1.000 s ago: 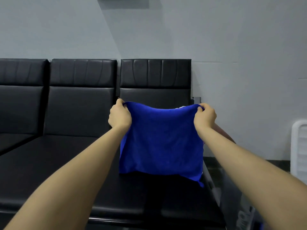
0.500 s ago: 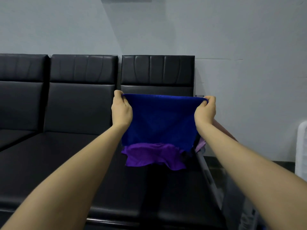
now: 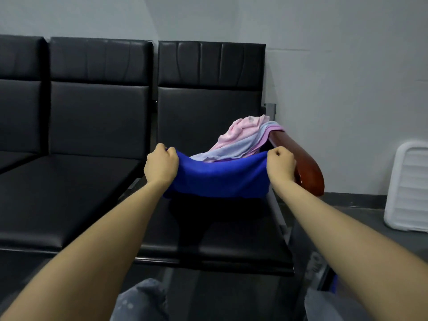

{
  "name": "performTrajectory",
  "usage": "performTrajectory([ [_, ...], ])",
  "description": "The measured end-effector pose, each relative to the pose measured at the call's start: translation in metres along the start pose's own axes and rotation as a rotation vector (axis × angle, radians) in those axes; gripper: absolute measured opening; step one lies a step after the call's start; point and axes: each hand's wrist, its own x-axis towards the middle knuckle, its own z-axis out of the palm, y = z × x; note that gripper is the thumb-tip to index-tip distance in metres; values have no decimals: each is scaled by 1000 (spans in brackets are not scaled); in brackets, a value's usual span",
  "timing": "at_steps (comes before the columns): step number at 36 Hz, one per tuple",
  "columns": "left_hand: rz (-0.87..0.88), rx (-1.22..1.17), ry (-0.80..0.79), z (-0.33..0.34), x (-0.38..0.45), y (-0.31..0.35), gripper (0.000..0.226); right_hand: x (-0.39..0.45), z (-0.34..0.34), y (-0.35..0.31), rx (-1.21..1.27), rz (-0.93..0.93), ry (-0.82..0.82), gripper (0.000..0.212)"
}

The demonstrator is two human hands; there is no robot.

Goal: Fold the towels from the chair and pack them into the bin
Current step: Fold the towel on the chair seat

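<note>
A blue towel (image 3: pixel 220 179) is stretched between my two hands low over the right-hand black seat (image 3: pixel 231 242). My left hand (image 3: pixel 161 166) grips its left corner and my right hand (image 3: pixel 280 163) grips its right corner, both with curled fingers. The towel sags in the middle and its lower edge hangs just above the seat. Behind it a pile of towels (image 3: pixel 243 140), pink, pale blue and lilac, lies against the brown wooden armrest (image 3: pixel 301 158). The bin is not clearly in view.
A row of black padded seats (image 3: pixel 69 181) runs to the left. A white slatted plastic object (image 3: pixel 410 186) leans by the grey wall at the right. My knees in grey trousers (image 3: pixel 141 300) show at the bottom edge.
My hands have lowered the blue towel from chest height down towards the seat. The view has tilted down, and the pile of towels behind now shows.
</note>
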Motion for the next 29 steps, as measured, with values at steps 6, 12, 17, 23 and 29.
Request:
performTrajectory([
  [6, 7, 359, -317, 29, 2, -27, 23, -1, 26, 34, -129, 135, -147, 26],
  [12, 14, 549, -387, 54, 8, -51, 26, 1, 48, 67, -329, 216, -226, 26],
  [17, 52, 610, -270, 68, 23, -63, 28, 13, 65, 87, -470, 233, -174, 29],
  [23, 106, 605, -202, 81, 44, -67, 27, 25, 82, 94, -247, 128, -42, 28],
  [29, 186, 652, -207, 91, 64, -76, 20, 42, 100, 96, -306, 57, -45, 28],
])
